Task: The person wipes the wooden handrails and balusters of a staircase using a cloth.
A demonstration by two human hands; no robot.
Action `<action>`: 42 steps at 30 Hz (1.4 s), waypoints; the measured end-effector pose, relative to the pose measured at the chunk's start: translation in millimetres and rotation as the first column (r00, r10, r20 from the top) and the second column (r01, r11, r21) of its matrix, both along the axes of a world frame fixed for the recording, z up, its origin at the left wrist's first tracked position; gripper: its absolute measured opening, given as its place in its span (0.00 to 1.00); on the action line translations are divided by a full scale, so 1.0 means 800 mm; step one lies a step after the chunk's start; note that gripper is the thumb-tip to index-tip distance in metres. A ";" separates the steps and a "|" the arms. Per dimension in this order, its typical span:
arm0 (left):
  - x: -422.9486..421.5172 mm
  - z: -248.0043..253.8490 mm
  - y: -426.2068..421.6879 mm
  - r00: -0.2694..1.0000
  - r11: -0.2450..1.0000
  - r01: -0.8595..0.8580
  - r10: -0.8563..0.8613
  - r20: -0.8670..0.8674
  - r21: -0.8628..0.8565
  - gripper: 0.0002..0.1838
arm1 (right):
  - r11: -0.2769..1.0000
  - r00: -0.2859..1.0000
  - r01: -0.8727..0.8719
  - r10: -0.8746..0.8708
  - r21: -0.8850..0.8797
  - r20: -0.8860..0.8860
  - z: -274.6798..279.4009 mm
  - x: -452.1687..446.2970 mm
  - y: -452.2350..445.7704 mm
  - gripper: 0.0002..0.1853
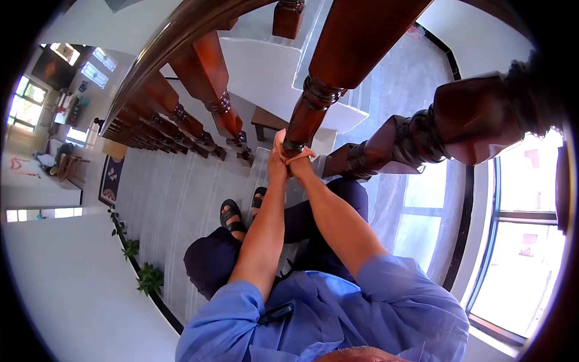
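Observation:
A thick, dark red-brown wooden baluster (309, 108) with turned rings rises in front of me from the stairs. My left hand (278, 148) is wrapped round its lower end from the left side. From the right, my right hand (300, 159) closes on the same low part, with fingers lying across the wood. The two hands are close together, almost touching. Some of the fingers are hidden by the post and by each other, and whether a thin cloth lies under them I cannot make out.
More balusters (212, 90) run down the left under a curved handrail (151, 45). A large turned post (476, 117) leans in from the right. Grey stairs (181, 199) descend to a room. Green plants (149, 279) line the wall; a bright window (525, 241) is at right.

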State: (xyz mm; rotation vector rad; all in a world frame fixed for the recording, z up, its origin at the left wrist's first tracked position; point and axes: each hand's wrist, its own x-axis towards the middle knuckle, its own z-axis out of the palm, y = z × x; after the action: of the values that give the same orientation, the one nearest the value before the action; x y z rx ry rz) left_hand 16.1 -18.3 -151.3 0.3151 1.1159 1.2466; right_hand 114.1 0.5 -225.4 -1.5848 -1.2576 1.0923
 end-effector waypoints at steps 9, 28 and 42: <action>0.003 -0.041 -0.016 1.000 1.000 -0.003 0.003 0.019 -0.001 0.29 | 0.976 0.983 -0.036 -0.004 -0.213 -0.182 0.058 -0.012 -0.012 0.18; 0.009 0.328 -0.017 0.916 0.703 -0.230 0.390 -0.094 0.673 0.22 | 0.779 0.960 0.066 0.121 0.623 -0.252 0.396 -0.032 -0.062 0.18; 0.003 0.546 0.040 0.927 0.505 -0.190 0.375 -0.016 0.842 0.20 | 0.435 0.986 0.149 0.007 0.888 -0.169 0.640 -0.029 0.009 0.34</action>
State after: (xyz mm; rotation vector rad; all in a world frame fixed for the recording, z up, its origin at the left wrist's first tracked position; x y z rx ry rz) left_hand 18.2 13.4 285.7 1.0366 0.6540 2.0597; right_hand 91.1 7.8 286.9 -0.6670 -1.3071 0.2864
